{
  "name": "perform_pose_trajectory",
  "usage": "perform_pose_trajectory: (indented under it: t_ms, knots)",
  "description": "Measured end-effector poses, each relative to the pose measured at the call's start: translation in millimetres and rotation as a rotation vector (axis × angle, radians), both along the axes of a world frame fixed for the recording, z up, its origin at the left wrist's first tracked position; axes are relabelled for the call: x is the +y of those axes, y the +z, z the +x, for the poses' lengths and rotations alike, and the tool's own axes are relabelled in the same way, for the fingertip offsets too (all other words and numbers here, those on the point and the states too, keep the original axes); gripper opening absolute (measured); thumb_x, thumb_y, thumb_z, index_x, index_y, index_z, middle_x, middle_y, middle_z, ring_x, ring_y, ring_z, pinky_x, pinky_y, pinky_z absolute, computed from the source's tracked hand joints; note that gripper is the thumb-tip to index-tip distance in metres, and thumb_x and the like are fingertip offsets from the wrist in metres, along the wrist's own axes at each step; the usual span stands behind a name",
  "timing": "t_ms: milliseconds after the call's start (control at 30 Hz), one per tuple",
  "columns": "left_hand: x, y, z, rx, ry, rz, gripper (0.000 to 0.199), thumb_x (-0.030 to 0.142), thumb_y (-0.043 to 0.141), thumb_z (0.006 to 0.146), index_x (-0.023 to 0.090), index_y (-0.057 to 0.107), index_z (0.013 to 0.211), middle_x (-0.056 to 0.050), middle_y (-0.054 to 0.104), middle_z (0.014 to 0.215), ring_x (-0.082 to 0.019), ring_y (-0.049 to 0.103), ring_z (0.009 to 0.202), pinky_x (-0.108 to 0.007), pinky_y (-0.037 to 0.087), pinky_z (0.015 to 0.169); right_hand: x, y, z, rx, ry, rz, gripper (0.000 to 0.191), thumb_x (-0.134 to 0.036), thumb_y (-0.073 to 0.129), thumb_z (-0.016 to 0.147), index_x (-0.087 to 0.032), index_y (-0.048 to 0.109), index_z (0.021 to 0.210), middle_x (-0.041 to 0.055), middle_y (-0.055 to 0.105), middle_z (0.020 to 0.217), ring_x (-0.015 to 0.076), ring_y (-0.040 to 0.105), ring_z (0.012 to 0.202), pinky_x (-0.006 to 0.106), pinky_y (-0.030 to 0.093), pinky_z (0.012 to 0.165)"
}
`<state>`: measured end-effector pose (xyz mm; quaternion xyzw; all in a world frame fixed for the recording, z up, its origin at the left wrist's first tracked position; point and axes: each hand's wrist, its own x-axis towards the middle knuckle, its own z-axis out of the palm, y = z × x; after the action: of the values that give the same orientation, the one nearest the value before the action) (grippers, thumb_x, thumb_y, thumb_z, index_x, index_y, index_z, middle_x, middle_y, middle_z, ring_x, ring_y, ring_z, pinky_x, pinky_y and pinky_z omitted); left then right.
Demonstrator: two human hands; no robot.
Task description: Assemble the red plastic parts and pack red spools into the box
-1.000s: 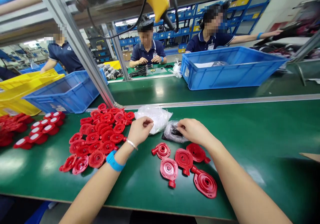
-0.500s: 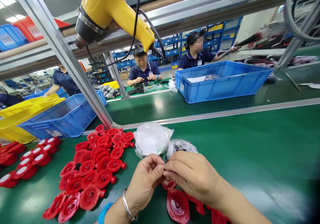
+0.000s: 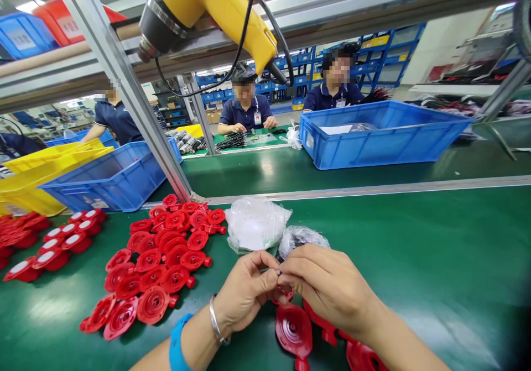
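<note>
My left hand point(image 3: 251, 283) and my right hand point(image 3: 323, 285) meet fingertip to fingertip above the green bench. Both are closed in a pinch around a tiny dark piece point(image 3: 278, 272), too small to name and mostly covered by the fingers. Below the hands lie several red round plastic housings point(image 3: 293, 329), partly hidden by my right hand. Just beyond my fingers sits a clear plastic bag point(image 3: 302, 238) with dark contents, and to its left a bag of white parts point(image 3: 256, 224). A large group of red housings point(image 3: 160, 268) spreads to the left.
Red parts with white discs point(image 3: 52, 245) stand at far left. A blue bin point(image 3: 103, 186) and yellow bins point(image 3: 25, 197) are behind them. Another blue bin point(image 3: 373, 147) is across the bench. A yellow heat gun point(image 3: 215, 11) hangs overhead near a metal post point(image 3: 124, 83). Co-workers sit opposite.
My hands stay pinched together, with the tiny dark piece showing more between the fingertips. The view has shifted slightly. The co-worker at right has lowered an outstretched arm holding a dark bundle.
</note>
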<state>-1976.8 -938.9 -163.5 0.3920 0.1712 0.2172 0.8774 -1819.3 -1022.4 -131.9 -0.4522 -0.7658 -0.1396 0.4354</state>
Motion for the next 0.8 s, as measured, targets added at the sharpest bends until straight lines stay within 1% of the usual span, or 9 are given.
perform_pose_trajectory:
  t_ms: [133, 233, 367, 467, 600, 700, 800]
  knots:
    - [0.7, -1.9, -0.6, 0.009, -0.008, -0.013, 0.036, 0.033, 0.087, 0.065, 0.014, 0.059, 0.078, 0.0, 0.065, 0.068, -0.01, 0.062, 0.059, -0.021, 0.054, 0.056, 0.7, 1.7, -0.8, -0.006, 0.004, -0.001, 0.012, -0.005, 0.056, 0.086, -0.015, 0.063, 0.089, 0.0041, 0.065, 0.072, 0.0131, 0.058, 0.066, 0.025, 0.047, 0.06]
    - [-0.3, -1.7, -1.4, 0.0, -0.015, -0.024, 0.034, 0.032, 0.086, 0.066, 0.013, 0.061, 0.077, -0.002, 0.066, 0.068, -0.012, 0.064, 0.061, -0.021, 0.054, 0.056, 1.3, 3.6, -1.0, -0.031, 0.02, 0.012, 0.011, -0.006, 0.056, 0.087, -0.013, 0.064, 0.09, 0.0051, 0.065, 0.074, 0.0132, 0.058, 0.067, 0.025, 0.048, 0.06]
    - [-2.0, 0.9, -1.8, -0.008, -0.001, -0.038, 0.031, 0.031, 0.086, 0.067, 0.013, 0.063, 0.077, -0.002, 0.066, 0.067, -0.013, 0.065, 0.064, -0.02, 0.054, 0.054, 1.2, 6.5, -1.2, -0.058, 0.026, 0.039, 0.014, -0.006, 0.054, 0.088, -0.013, 0.064, 0.095, 0.0059, 0.067, 0.075, 0.0133, 0.06, 0.067, 0.025, 0.049, 0.06]
    - [-2.1, 2.7, -1.7, -0.007, -0.007, -0.049, 0.029, 0.03, 0.086, 0.067, 0.012, 0.065, 0.077, -0.002, 0.067, 0.068, -0.012, 0.065, 0.062, -0.019, 0.053, 0.053, 0.1, 8.2, -1.2, -0.07, 0.021, 0.068, 0.015, -0.007, 0.056, 0.087, -0.014, 0.063, 0.097, 0.0053, 0.068, 0.075, 0.013, 0.058, 0.064, 0.025, 0.048, 0.056]
    - [-1.9, 3.1, -1.9, -0.004, -0.021, -0.048, 0.031, 0.031, 0.088, 0.064, 0.013, 0.065, 0.075, -0.002, 0.067, 0.066, -0.011, 0.064, 0.06, -0.018, 0.052, 0.052, -0.3, 8.4, 0.2, -0.092, 0.034, 0.126, 0.023, -0.008, 0.057, 0.085, -0.013, 0.062, 0.107, 0.0063, 0.07, 0.078, 0.0138, 0.06, 0.064, 0.026, 0.05, 0.056]
    - [-2.2, 1.2, -1.8, 0.01, -0.019, -0.044, 0.034, 0.031, 0.089, 0.063, 0.013, 0.064, 0.075, -0.002, 0.067, 0.064, -0.012, 0.064, 0.059, -0.019, 0.053, 0.051, 0.7, 5.8, 1.6, -0.077, 0.042, 0.113, 0.025, -0.008, 0.056, 0.085, -0.013, 0.062, 0.108, 0.007, 0.07, 0.08, 0.014, 0.061, 0.066, 0.026, 0.051, 0.058]
    - [-3.1, -0.9, -1.1, 0.012, 0.016, -0.018, 0.033, 0.032, 0.088, 0.063, 0.013, 0.063, 0.075, -0.003, 0.068, 0.064, -0.012, 0.064, 0.058, -0.019, 0.053, 0.051, 1.4, 2.5, 2.3, -0.061, 0.052, 0.078, 0.024, -0.007, 0.057, 0.085, -0.012, 0.062, 0.108, 0.0077, 0.069, 0.082, 0.0146, 0.061, 0.069, 0.027, 0.051, 0.059]
